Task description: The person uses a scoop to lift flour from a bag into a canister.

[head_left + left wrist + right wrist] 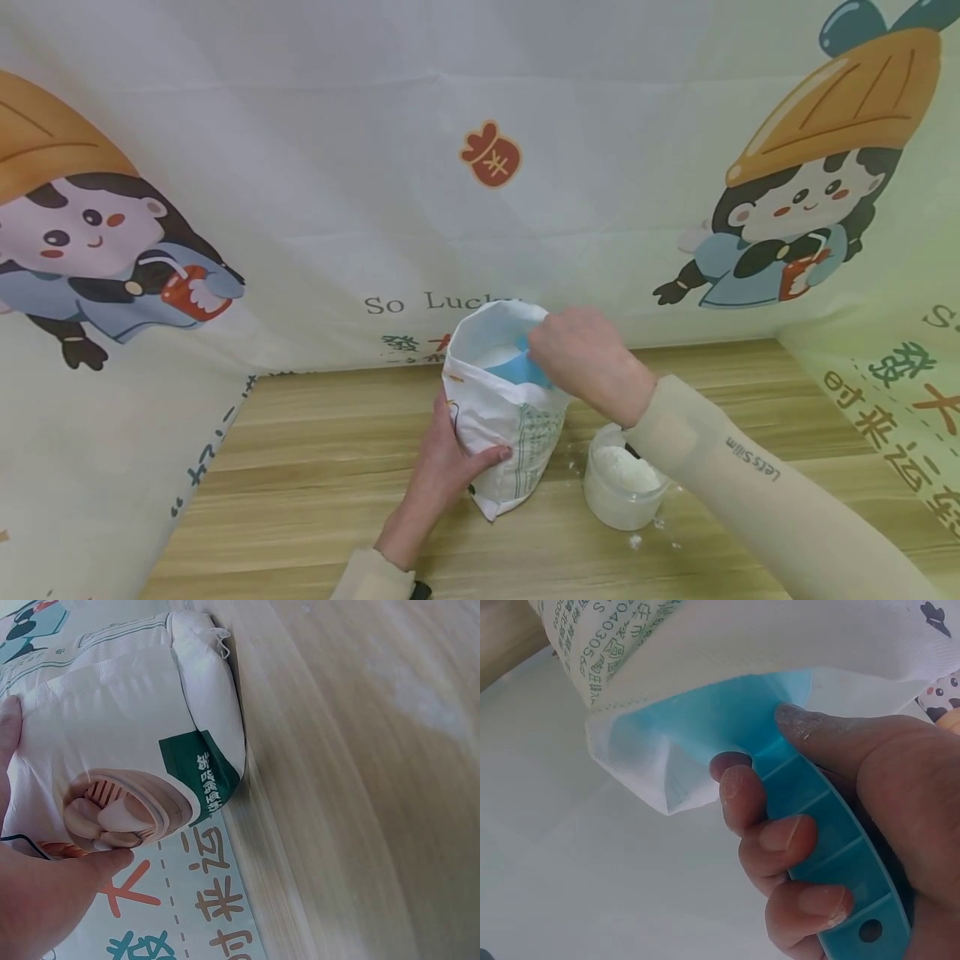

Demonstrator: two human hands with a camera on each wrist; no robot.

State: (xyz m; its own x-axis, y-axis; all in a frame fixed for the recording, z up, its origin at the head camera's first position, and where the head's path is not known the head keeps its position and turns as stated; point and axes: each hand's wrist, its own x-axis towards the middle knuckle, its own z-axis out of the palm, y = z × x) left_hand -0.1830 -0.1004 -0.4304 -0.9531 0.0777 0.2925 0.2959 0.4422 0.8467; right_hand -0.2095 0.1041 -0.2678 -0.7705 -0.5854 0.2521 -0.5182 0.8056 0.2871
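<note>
A white printed flour bag (498, 450) stands upright with its top open and white powder inside. My left hand (450, 454) grips its left side, thumb across the front; in the left wrist view the bag (97, 735) shows a steamer-basket picture. My right hand (588, 354) holds a blue plastic scoop (517, 367) at the bag's mouth. The right wrist view shows the fingers curled round the scoop's ribbed handle (832, 840), its head partly inside the bag. Right of the bag, below the right forearm, is a clear round tub (622, 504) of white powder.
The wood-grain table (322, 467) meets a printed cloth backdrop (360, 167) behind the bag and at both sides. Small spills of white powder (636, 542) lie around the tub. Something dark at the tub's rim is partly hidden by the right sleeve (720, 450).
</note>
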